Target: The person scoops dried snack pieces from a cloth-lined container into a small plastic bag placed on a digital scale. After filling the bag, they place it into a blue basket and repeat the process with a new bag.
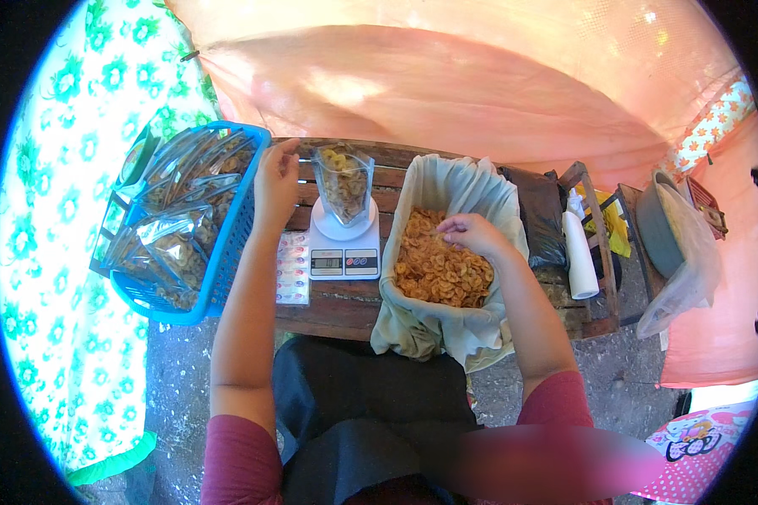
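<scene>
My left hand (279,183) is raised between the blue basket and the scale, its fingers loosely curled; whether it holds anything is not clear. A clear pouch of chips (344,189) stands upright on a white digital kitchen scale (344,255). Over the cloth-lined container (458,183), my right hand (474,233) has its thumb and fingertips close together at the golden-brown sliced chips (442,271), perhaps pinching a chip. Filled clear pouches (177,252) lie packed in the blue plastic basket (230,233) at the left.
Printed sheets (293,268) lie left of the scale on the slatted wooden table (347,315). Right of the cloth-lined container are a black plastic bag (543,214), a white roll (579,259) and a wooden frame (597,246). Farther right stands a grey tub (660,221) with clear plastic over it.
</scene>
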The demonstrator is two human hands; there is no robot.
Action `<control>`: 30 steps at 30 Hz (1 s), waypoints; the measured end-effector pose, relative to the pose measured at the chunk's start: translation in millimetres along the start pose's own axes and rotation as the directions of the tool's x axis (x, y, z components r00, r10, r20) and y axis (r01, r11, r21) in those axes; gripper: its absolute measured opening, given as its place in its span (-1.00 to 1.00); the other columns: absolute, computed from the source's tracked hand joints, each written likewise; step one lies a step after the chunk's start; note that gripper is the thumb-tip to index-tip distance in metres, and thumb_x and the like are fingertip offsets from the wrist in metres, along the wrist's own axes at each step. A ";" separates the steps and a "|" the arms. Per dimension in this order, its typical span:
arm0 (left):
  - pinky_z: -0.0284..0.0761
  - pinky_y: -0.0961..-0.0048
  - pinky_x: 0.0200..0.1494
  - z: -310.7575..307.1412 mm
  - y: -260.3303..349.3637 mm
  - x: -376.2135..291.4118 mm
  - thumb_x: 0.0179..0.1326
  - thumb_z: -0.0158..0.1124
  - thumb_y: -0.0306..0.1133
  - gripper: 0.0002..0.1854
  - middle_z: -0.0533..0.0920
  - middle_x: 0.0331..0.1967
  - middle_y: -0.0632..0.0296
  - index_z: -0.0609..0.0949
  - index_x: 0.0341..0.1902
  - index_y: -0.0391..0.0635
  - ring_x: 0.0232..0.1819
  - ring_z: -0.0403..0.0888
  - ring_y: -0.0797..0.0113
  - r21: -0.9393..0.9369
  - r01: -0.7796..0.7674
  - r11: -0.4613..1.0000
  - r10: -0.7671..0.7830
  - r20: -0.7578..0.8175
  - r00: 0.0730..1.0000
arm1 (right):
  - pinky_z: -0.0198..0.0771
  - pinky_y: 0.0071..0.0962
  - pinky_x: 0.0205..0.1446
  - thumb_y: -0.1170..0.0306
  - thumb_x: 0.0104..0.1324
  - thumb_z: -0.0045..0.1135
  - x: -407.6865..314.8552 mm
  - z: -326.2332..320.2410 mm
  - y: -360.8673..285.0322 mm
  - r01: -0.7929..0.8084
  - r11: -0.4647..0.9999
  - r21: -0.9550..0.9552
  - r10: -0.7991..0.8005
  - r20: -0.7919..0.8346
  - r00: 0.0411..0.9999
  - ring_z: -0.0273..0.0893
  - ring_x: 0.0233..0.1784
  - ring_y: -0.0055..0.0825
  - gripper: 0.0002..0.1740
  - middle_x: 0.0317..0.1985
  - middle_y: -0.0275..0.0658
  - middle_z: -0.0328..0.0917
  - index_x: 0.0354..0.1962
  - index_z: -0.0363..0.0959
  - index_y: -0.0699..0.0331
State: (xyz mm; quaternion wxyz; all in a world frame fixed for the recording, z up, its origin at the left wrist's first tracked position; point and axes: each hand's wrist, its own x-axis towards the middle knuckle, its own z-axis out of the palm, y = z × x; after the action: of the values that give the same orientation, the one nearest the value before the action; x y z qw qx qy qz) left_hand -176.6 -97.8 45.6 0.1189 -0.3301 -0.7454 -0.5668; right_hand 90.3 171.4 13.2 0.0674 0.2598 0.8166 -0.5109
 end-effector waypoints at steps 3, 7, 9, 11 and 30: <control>0.49 0.40 -0.07 11.4 -0.9 -5.3 0.25 0.17 -0.55 -0.71 0.57 -0.20 0.12 0.60 0.05 -0.18 -0.17 0.54 0.26 -0.041 -0.015 0.999 0.014 -0.011 1.000 | 0.46 -0.53 -0.14 0.50 0.29 0.20 -12.1 -3.0 -13.8 0.015 0.989 0.144 -0.009 -0.043 0.999 0.55 -0.23 -0.61 -0.75 -0.29 -0.29 0.63 -0.06 0.56 0.29; 0.49 0.37 -0.07 18.3 -7.0 -4.9 0.25 0.17 -0.56 -0.71 0.57 -0.16 0.11 0.60 0.05 -0.18 -0.15 0.55 0.24 -0.023 -0.008 1.000 0.008 -0.038 0.999 | 0.50 -0.49 -0.09 0.47 0.28 0.22 -1.2 4.7 -54.4 0.157 0.985 0.076 -0.142 -0.174 0.974 0.61 -0.20 -0.52 -0.75 -0.26 -0.25 0.67 -0.08 0.59 0.27; 0.49 0.38 -0.02 19.1 -8.6 -4.9 0.26 0.16 -0.55 -0.70 0.58 -0.13 0.10 0.59 0.07 -0.18 -0.12 0.56 0.25 -0.024 0.018 1.000 -0.019 -0.039 0.999 | 0.50 -0.47 -0.07 0.47 0.27 0.22 16.0 10.0 -86.5 0.385 0.913 -0.133 -0.407 -0.279 0.870 0.62 -0.18 -0.48 -0.75 -0.23 -0.20 0.68 -0.08 0.59 0.29; 0.48 0.43 0.07 19.4 -8.0 -4.3 0.29 0.14 -0.55 -0.69 0.61 -0.07 0.10 0.58 0.10 -0.20 -0.04 0.58 0.30 -0.007 0.083 0.997 -0.083 -0.005 0.997 | 0.51 -0.43 -0.06 0.47 0.24 0.23 32.3 19.5 -119.9 0.513 0.836 -0.196 -0.547 -0.371 0.750 0.64 -0.17 -0.41 -0.75 -0.22 -0.15 0.68 -0.11 0.60 0.31; 0.48 0.39 0.05 15.3 -3.7 -10.4 0.29 0.14 -0.52 -0.69 0.61 -0.13 0.07 0.58 0.10 -0.17 -0.06 0.57 0.24 0.003 0.085 0.996 -0.085 0.000 0.996 | 0.42 -0.15 0.10 0.18 0.35 0.04 50.4 22.3 -48.4 -0.028 0.757 -0.653 -0.041 -0.090 0.995 0.54 0.02 -0.03 -0.63 -0.11 0.06 0.60 -0.13 0.57 0.32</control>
State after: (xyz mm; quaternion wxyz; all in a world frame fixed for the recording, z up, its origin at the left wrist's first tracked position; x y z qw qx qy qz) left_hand -168.0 -87.9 32.0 0.0948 -0.2979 -0.7597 -0.5703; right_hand 19.9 153.2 22.6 0.1116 0.2422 0.9467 -0.1808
